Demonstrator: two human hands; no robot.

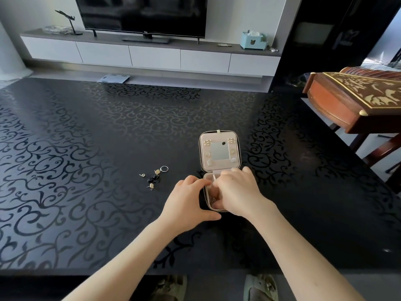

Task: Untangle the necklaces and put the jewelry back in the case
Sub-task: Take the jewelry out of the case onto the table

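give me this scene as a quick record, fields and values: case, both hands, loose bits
case: jewelry case open on table, mirror in lid
left hand: grips the left edge of the tray
right hand: fingers curled into tray, what they hold hidden
loose: ring, earrings, black piece, left of case

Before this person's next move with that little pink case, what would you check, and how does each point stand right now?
1. Small pink zip-around jewelry case open, mirrored lid laid back: ok.
2. Left hand grips the case's left side to steady it: ok.
3. What the right hand holds inside the base: cannot tell, the hand hides it.
4. Necklaces untangled: cannot tell.
5. All jewelry back in the case: not ok. A silver ring, gold earrings and a small black piece lie on the black patterned table, left of the case.
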